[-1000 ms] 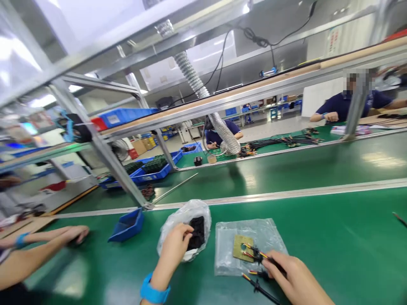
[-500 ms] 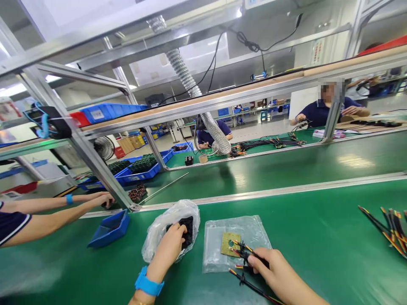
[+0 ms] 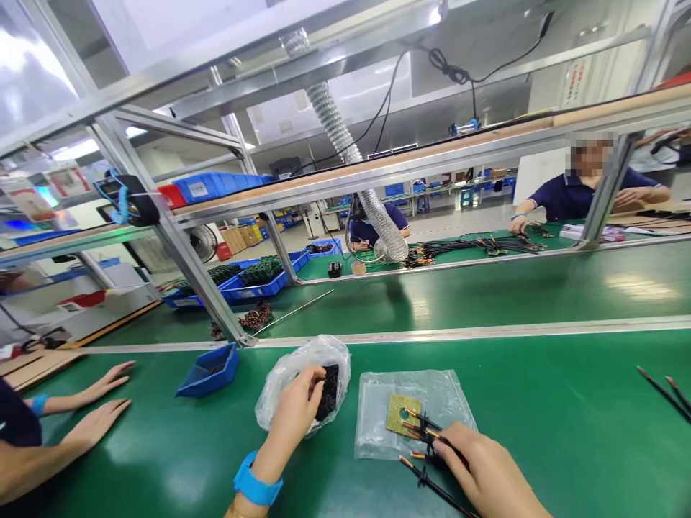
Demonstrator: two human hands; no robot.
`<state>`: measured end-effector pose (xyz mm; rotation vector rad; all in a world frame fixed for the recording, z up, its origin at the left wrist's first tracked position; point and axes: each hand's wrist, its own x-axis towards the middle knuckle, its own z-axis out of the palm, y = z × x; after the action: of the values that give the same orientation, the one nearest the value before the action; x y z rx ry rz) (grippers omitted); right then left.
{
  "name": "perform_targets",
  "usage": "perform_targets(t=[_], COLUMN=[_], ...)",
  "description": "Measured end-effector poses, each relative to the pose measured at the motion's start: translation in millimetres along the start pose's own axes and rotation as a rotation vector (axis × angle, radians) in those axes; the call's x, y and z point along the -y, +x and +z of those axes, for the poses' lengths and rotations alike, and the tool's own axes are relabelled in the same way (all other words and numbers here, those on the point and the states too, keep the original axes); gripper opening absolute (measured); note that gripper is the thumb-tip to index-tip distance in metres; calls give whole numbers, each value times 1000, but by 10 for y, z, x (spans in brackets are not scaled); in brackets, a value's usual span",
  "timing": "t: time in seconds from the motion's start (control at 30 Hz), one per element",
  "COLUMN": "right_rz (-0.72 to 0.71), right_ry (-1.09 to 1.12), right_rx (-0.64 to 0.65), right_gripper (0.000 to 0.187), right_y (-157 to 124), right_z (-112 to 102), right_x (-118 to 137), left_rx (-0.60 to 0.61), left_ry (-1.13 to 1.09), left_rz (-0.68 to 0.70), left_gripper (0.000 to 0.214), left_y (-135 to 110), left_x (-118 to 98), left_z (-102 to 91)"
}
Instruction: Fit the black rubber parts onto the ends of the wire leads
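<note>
My left hand, with a blue band at its wrist, reaches into a clear plastic bag of small black parts. Its fingers are pinched together at the near side of the parts; whatever lies between them is hidden. My right hand grips several black cables with red, yellow and black wire ends pointing left. Under those ends lies a yellowish square board with a round hole, on a flat clear plastic bag. One more cable rests on the green bench just below my right hand.
A blue bin stands left of the bag. A co-worker's hands lie on the bench at far left. More cables are at the right edge. A metal rail and an upright post border the bench's back.
My view has swung slightly left. My left hand has shifted a little within the bag, fingers drawn closer together. The co-worker's hands moved back from the post onto the bench.
</note>
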<state>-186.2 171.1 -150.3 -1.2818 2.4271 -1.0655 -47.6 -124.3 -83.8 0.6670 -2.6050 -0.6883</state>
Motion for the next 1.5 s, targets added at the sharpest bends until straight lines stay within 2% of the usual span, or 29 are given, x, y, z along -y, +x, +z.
perform_targets(t=[0.07, 0.13, 0.23, 0.37, 0.43, 0.53, 0.57, 0.83, 0.9, 1.0, 1.07, 1.1, 1.2, 1.3, 1.43, 1.5], right_rz=[-17, -33, -61, -155, -259, -412, -442, -501, -457, -323, -262, -256, -272, -260, -202, -227], right_ry=[-52, -47, 36, 167, 208, 209, 201, 108, 57, -92, -244, -316, -404, -281, -140, -104], right_rx=[23, 26, -21, -173, -241, -316, -329, -308, -266, -154, -112, -116, -192, -249, -301, -307], right_gripper=[37, 37, 42, 39, 29, 19, 18, 18, 18, 23, 27, 28, 29, 24, 15, 16], right_y=[-10, -6, 10, -5, -31, -76, -88, -114, -100, -66, -43, -35, -38, -84, -140, -142], right_z=[14, 22, 19, -4, -18, -36, -39, -35, -27, -1, 13, 14, 3, 3, 40, 40], right_x=[-6, -5, 11, 25, 18, -2, -7, -28, -28, -26, -26, -26, -23, -2, 41, 55], left_rx=[1, 7, 78, 398, 365, 185, 158, 171, 142, 126, 142, 151, 207, 286, 292, 303], left_ry=[-190, -493, -907, -1103, -1080, -1020, -1023, -1013, -1044, -1291, -1474, -1533, -1595, -1628, -1599, -1615], left_rz=[-8, -34, -124, -305, -239, -70, -43, -2, -54, -313, -475, -509, -500, -495, -514, -546], left_gripper=[21, 20, 14, 15, 19, 18, 17, 17, 23, 38, 38, 36, 38, 43, 35, 30], left_y=[-56, -122, -243, -422, -491, -548, -557, -585, -578, -526, -473, -448, -412, -445, -520, -535], left_x=[-178, -398, -716, -1004, -1081, -1113, -1105, -1034, -1030, -990, -951, -936, -935, -988, -1035, -1030], left_z=[-11, 32, 238, 690, 880, 1027, 1045, 1058, 1031, 940, 876, 853, 841, 881, 922, 926])
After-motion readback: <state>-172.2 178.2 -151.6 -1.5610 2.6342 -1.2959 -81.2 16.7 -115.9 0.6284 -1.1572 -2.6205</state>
